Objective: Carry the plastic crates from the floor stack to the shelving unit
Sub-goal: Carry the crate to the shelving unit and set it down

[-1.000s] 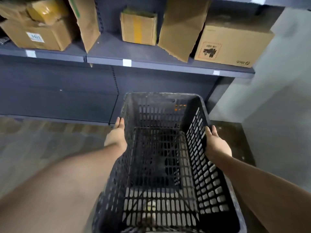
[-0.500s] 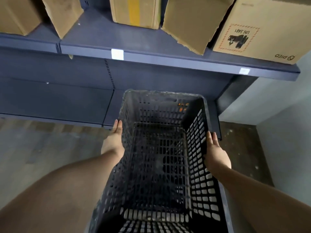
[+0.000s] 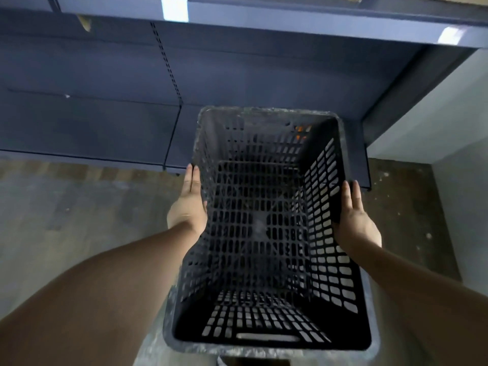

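Both hands (image 3: 188, 207) (image 3: 353, 223) flat against crate (image 3: 264, 233) sides, near shelving (image 3: 105, 101).

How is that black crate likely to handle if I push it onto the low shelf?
Probably light for its size: the crate is empty with perforated walls. Likely stiff, since it keeps its shape between the left hand and right hand, pressed flat on its sides. That flat-palm hold could slip.

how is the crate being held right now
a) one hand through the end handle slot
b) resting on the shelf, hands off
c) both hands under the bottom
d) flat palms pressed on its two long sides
d: the left hand and right hand press flat, fingers straight, against opposite sides of the crate.
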